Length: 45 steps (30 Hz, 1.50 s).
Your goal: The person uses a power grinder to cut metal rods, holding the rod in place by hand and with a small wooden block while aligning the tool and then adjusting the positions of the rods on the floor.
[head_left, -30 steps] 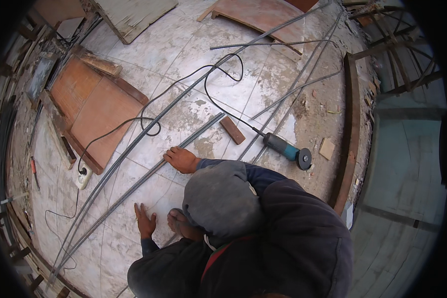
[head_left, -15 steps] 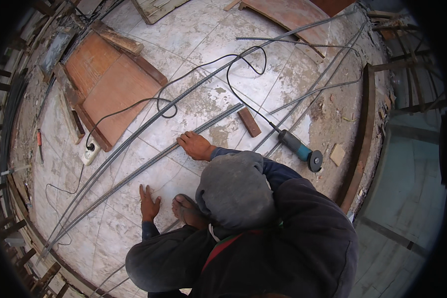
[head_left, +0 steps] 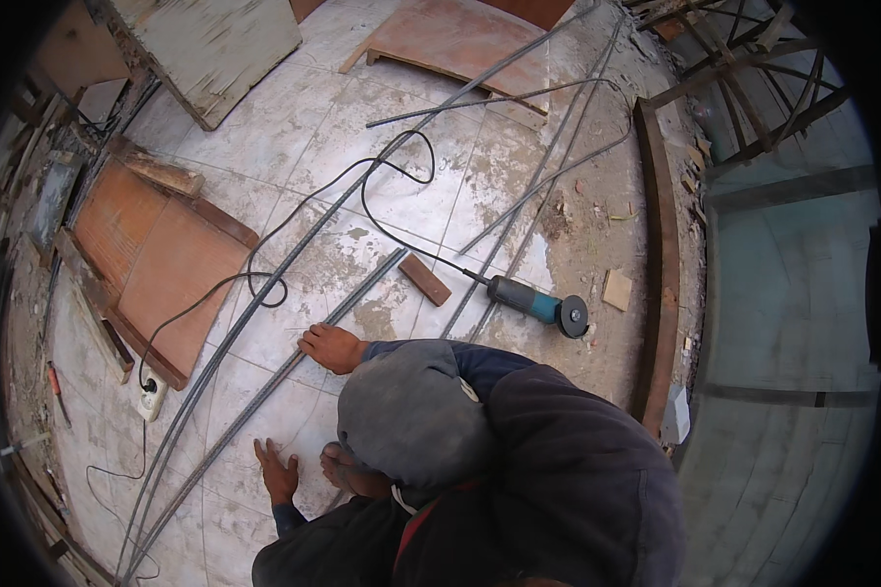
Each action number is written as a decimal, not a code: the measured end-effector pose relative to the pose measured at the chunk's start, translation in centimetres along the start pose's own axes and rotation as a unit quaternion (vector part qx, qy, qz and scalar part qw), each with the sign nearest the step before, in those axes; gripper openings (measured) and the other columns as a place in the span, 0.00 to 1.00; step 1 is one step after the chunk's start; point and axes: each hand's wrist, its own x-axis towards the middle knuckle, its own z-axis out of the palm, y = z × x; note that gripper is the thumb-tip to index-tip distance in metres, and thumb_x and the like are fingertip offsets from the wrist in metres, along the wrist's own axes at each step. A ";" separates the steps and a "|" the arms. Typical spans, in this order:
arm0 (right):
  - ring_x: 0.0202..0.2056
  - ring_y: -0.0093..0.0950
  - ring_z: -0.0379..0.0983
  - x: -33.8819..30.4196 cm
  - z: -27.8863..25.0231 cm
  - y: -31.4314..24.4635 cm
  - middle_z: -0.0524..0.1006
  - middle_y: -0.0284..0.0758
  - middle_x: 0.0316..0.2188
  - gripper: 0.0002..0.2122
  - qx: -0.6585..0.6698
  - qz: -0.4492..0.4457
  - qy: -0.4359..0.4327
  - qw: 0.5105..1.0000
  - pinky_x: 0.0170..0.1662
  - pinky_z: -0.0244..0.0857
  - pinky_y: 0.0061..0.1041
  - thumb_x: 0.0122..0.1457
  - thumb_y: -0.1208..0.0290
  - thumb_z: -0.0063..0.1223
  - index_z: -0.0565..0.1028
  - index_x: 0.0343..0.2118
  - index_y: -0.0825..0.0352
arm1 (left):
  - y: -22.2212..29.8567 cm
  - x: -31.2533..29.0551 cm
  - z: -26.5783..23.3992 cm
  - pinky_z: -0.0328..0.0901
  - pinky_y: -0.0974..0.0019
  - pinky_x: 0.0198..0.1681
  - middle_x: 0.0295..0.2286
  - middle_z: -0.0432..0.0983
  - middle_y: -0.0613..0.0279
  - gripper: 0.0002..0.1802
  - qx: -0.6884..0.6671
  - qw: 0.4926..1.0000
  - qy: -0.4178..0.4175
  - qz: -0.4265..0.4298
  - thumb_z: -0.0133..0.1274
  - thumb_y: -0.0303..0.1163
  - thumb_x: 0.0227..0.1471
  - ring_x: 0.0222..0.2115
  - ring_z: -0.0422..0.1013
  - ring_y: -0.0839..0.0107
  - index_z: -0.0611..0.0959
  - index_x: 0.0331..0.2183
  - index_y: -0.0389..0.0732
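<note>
My right hand (head_left: 333,347) is closed over a pair of ribbed steel rebars (head_left: 366,286) that lie slantwise on the tiled floor. Its fingertips curl over the upper side of the bars. Lower down and to the left, my left hand (head_left: 279,474) is held low over the floor or on it, fingers spread and holding nothing; whether it touches the tiles I cannot tell. A bare foot (head_left: 347,472) stands beside it. Near the far end of the rebars rests a reddish-brown wood block (head_left: 426,281). Rounded grey cloth (head_left: 411,411) hides part of my right forearm.
An angle grinder (head_left: 527,300) with a disc lies to the right, its black cord looping leftward. Longer rebars (head_left: 343,201) cross the floor beyond. At left are a wooden panel (head_left: 181,264) and a white socket block (head_left: 151,399). A dark wooden beam (head_left: 661,264) edges the right.
The view has swung, so floor, tools and hands appear farther left and mostly lower. My right hand stays on the rebars, and my left stays spread near the foot.
</note>
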 end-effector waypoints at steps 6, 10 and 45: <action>0.41 0.32 0.70 0.6 -1.2 0.0 0.73 0.36 0.36 0.15 -0.026 -0.015 0.064 0.998 0.45 0.65 0.29 0.49 0.70 0.51 0.72 0.40 0.69 | 1.0 0.4 -1.3 0.58 0.51 0.59 0.64 0.41 0.41 0.42 0.008 1.000 0.007 -0.011 0.61 0.36 0.47 0.61 0.53 0.42 0.62 0.60 0.33; 0.41 0.34 0.69 0.2 -1.5 0.4 0.73 0.38 0.37 0.18 -0.008 -0.008 0.024 1.000 0.46 0.65 0.30 0.47 0.73 0.53 0.71 0.42 0.71 | 1.0 0.8 -0.5 0.58 0.51 0.59 0.64 0.41 0.41 0.42 -0.002 1.000 0.005 -0.015 0.60 0.37 0.47 0.61 0.54 0.42 0.62 0.60 0.33; 0.35 0.34 0.75 -8.3 -12.0 0.9 0.74 0.41 0.38 0.18 0.409 0.343 -0.104 0.839 0.38 0.72 0.32 0.61 0.59 0.55 0.70 0.42 0.71 | 1.0 -0.1 -0.6 0.64 0.53 0.55 0.65 0.41 0.47 0.41 0.012 1.000 -0.006 -0.002 0.59 0.34 0.48 0.59 0.59 0.44 0.62 0.61 0.37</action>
